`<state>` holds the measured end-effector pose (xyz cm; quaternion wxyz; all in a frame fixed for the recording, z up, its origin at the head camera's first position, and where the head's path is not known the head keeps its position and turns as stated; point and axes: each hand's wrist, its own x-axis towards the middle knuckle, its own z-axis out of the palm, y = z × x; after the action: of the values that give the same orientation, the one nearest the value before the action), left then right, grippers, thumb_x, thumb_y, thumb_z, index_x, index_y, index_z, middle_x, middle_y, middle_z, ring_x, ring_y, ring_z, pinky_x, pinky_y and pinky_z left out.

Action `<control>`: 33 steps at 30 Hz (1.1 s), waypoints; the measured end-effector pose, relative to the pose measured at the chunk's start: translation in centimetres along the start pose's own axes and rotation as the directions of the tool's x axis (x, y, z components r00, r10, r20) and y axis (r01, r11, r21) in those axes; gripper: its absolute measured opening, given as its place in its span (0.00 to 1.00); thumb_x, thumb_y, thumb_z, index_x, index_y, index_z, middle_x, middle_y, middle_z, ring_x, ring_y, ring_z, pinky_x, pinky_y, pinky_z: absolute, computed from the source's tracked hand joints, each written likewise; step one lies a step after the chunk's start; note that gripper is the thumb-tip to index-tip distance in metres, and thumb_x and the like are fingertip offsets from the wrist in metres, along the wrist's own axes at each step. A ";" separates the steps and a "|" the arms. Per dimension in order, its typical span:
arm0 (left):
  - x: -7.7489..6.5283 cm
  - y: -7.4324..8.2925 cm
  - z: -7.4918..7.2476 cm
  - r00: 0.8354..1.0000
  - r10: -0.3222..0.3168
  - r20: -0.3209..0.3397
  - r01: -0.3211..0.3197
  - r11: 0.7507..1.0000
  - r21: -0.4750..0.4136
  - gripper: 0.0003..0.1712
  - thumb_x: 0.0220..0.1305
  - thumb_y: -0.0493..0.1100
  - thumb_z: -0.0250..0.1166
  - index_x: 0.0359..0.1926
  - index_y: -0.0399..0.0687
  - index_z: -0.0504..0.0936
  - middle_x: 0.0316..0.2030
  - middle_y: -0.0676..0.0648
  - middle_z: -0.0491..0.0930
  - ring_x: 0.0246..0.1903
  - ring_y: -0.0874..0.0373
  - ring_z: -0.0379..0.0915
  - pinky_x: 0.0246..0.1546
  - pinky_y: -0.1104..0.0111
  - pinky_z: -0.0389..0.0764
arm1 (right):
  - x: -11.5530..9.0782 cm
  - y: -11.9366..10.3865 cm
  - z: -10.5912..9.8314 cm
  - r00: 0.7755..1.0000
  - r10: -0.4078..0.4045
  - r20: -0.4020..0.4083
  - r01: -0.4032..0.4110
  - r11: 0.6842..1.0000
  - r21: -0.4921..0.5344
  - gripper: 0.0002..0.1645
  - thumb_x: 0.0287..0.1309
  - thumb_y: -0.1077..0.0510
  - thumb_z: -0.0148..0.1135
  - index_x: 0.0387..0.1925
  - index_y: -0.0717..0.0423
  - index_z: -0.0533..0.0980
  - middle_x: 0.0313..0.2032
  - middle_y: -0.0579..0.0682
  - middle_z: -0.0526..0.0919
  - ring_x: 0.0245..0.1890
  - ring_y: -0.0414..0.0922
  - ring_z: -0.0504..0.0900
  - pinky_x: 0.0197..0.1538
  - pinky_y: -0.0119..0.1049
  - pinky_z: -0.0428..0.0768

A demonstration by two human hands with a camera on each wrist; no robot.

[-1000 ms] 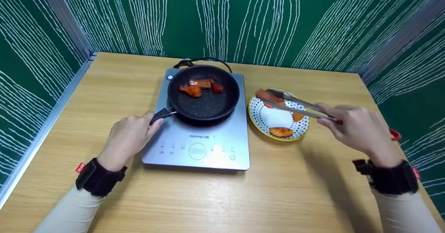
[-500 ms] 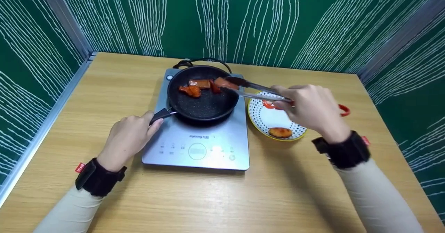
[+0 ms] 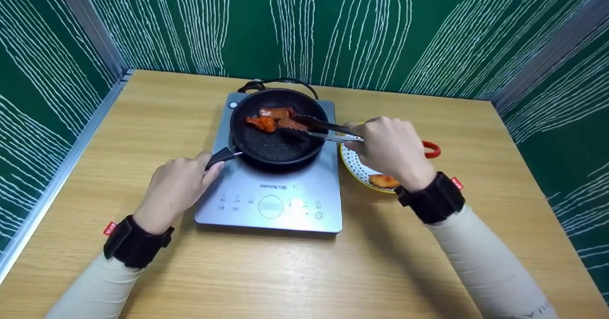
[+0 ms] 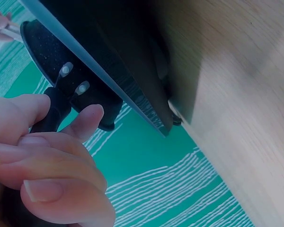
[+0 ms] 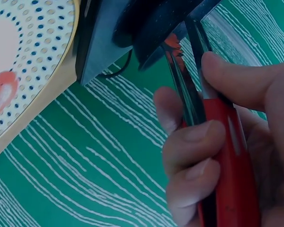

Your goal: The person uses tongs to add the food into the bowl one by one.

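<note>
Perhaps the weak spot is the tongs [image 3: 338, 138]: the fingers of the right hand [image 3: 391, 144] squeeze them, tips either side of a reddish-brown food piece [image 3: 290, 124] inside the frying pan [image 3: 271, 148] — too light a pinch could drop it against the neighbouring orange piece [image 3: 260, 124]. The fingers of the left hand [image 3: 178, 188] wrap the pan handle [image 3: 221, 157]; should that hold ease, a bump could slide the pan across the hob [image 3: 247, 178]. A low pull-back might also catch the plate [image 3: 354, 164] on the desk [image 3: 285, 271].
</note>
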<state>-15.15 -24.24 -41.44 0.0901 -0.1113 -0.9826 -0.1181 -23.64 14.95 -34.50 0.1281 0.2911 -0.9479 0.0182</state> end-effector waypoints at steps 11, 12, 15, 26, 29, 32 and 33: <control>0.0 -0.1 -0.1 1.000 0.007 -0.011 -0.007 1.000 0.002 0.20 0.81 0.53 0.60 0.41 0.39 0.77 0.19 0.49 0.64 0.16 0.53 0.63 0.18 0.64 0.57 | 0.3 -0.9 0.0 1.000 -0.014 -0.001 0.014 0.999 -0.036 0.18 0.65 0.46 0.75 0.53 0.44 0.89 0.29 0.51 0.88 0.19 0.49 0.76 0.20 0.48 0.78; 0.0 -0.1 -0.1 1.000 0.006 -0.009 -0.006 1.000 0.001 0.20 0.81 0.53 0.60 0.41 0.39 0.77 0.19 0.49 0.64 0.16 0.53 0.63 0.18 0.64 0.57 | 0.4 -0.9 0.0 1.000 -0.020 -0.004 0.020 0.999 -0.037 0.18 0.64 0.47 0.76 0.53 0.45 0.89 0.30 0.52 0.88 0.19 0.50 0.76 0.20 0.48 0.78; 0.0 -0.1 0.0 1.000 0.003 -0.001 -0.003 1.000 -0.001 0.21 0.81 0.54 0.61 0.41 0.38 0.78 0.19 0.49 0.64 0.16 0.53 0.63 0.18 0.65 0.57 | 0.4 -1.0 -0.1 0.999 -0.044 -0.029 0.043 0.998 -0.042 0.17 0.63 0.47 0.77 0.52 0.46 0.89 0.28 0.52 0.87 0.19 0.51 0.77 0.20 0.49 0.79; 0.2 0.1 -0.1 1.000 -0.004 0.015 0.004 1.000 0.013 0.21 0.81 0.54 0.60 0.43 0.38 0.78 0.20 0.48 0.65 0.16 0.52 0.63 0.18 0.65 0.58 | -0.4 -1.1 -1.3 0.995 -0.068 -0.080 0.058 0.992 -0.111 0.23 0.60 0.49 0.80 0.57 0.44 0.88 0.24 0.53 0.84 0.15 0.49 0.72 0.16 0.45 0.73; 0.1 0.0 -0.1 1.000 0.000 0.009 0.000 1.000 0.011 0.21 0.81 0.54 0.60 0.42 0.38 0.78 0.19 0.48 0.64 0.16 0.53 0.63 0.18 0.65 0.58 | -0.3 -1.1 -1.1 0.992 -0.082 -0.096 0.069 0.990 -0.125 0.20 0.61 0.50 0.79 0.55 0.45 0.89 0.22 0.53 0.82 0.14 0.50 0.71 0.16 0.45 0.72; 0.0 0.0 -0.1 1.000 0.010 -0.005 -0.010 1.000 0.017 0.21 0.82 0.54 0.60 0.41 0.38 0.77 0.19 0.49 0.64 0.15 0.53 0.63 0.17 0.65 0.57 | -0.2 -0.9 -0.6 0.988 -0.093 -0.124 0.076 0.988 -0.134 0.17 0.63 0.50 0.78 0.52 0.44 0.90 0.21 0.52 0.81 0.15 0.51 0.73 0.17 0.48 0.75; 0.0 0.0 0.0 1.000 0.012 -0.008 -0.011 1.000 0.019 0.21 0.81 0.54 0.60 0.40 0.38 0.77 0.19 0.49 0.63 0.15 0.53 0.62 0.17 0.65 0.56 | -0.2 -0.8 -0.4 0.987 -0.098 -0.131 0.079 0.987 -0.138 0.16 0.63 0.50 0.77 0.52 0.44 0.90 0.21 0.52 0.81 0.15 0.51 0.74 0.17 0.49 0.75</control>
<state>-15.13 -24.28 -41.43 0.0961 -0.1156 -0.9826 -0.1087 -22.94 14.39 -34.14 0.2126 0.3219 -0.9221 -0.0304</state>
